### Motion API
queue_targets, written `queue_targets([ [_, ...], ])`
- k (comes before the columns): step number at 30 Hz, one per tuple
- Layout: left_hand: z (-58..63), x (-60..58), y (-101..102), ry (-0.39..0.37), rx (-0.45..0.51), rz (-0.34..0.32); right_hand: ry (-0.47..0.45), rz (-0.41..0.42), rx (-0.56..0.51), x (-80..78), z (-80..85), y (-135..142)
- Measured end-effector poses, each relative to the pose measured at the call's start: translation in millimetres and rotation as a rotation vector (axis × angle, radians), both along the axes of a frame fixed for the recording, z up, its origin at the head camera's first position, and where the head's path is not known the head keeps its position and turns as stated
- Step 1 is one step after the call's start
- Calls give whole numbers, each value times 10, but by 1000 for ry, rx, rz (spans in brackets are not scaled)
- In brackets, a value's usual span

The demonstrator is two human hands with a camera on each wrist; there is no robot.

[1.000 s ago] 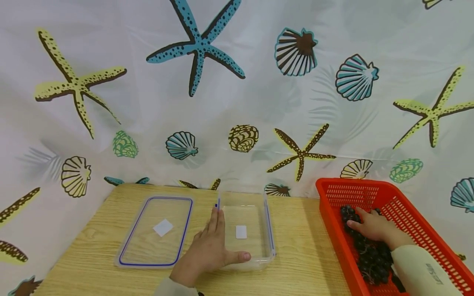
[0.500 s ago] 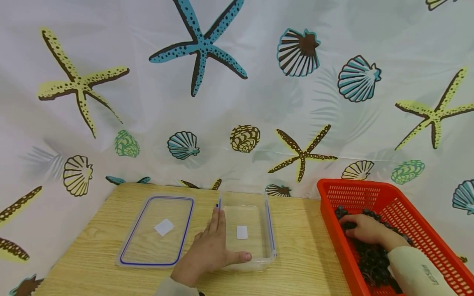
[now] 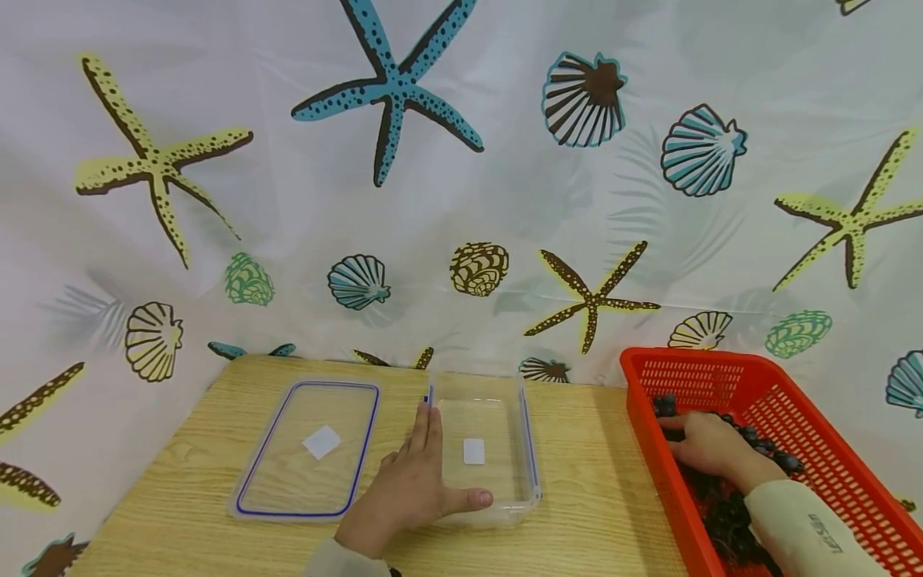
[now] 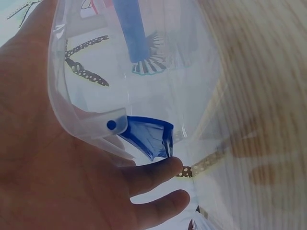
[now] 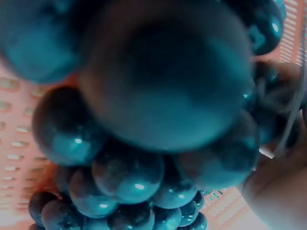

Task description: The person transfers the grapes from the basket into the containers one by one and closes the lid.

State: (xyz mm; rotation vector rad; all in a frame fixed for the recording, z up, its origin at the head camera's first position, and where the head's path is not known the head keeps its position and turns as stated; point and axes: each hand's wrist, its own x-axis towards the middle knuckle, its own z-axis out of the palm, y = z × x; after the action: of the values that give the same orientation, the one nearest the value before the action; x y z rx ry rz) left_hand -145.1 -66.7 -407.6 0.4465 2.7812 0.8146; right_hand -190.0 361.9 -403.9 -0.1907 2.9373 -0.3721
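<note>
My left hand (image 3: 411,489) rests against a clear plastic food container (image 3: 497,481), its fingers straight along the left wall and the thumb across the near rim. In the left wrist view, a fingertip meets a blue-edged side clip (image 4: 148,134) that hangs from the rim. Over on the right, my right hand (image 3: 710,453) reaches into a red plastic basket (image 3: 692,357) and grips a bunch of dark grapes (image 3: 731,517). Its fingertips are hidden among them. Close up in the right wrist view, round grapes (image 5: 129,177) fill the middle, with fingers (image 5: 283,177) around a stem at the right.
A clear lid (image 3: 274,473) with a blue seal and a white label lies left of the container on the wooden table (image 3: 584,481). Behind the table hangs a white cloth (image 3: 461,192) printed with starfish and shells. The basket's perforated walls surround the right hand.
My right hand has shifted left in the basket, and its fingers have curled into the grapes. More grapes show to the right of it. The left hand stays on the container.
</note>
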Motion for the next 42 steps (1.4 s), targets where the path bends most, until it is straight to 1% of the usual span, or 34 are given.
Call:
queue_targets([
  [3,7,0,-1,-3,3,-3,-41,-30,11,-5,-5,-4],
  [7,25,6,-3,-13,10,-2,-76,-34,10,-5,-19,1],
  [11,24,7,-3,-17,11,1,-48,-20,1,-3,-23,21],
  [14,18,4,-1,-20,9,3,-40,-28,-22,-3,-2,39],
  [18,15,5,-1,-23,5,4,-56,-54,-74,6,59,32],
  [23,15,7,1,-16,2,6,-63,-98,-133,48,186,-36],
  [26,21,7,2,-15,2,9,-53,-116,-145,82,303,-95],
  [34,41,11,2,-11,-2,9,53,-145,-118,163,606,-230],
  [40,28,7,1,-6,5,7,77,-131,-133,224,797,-314],
  [42,24,6,2,-6,9,7,99,-122,-134,246,856,-352],
])
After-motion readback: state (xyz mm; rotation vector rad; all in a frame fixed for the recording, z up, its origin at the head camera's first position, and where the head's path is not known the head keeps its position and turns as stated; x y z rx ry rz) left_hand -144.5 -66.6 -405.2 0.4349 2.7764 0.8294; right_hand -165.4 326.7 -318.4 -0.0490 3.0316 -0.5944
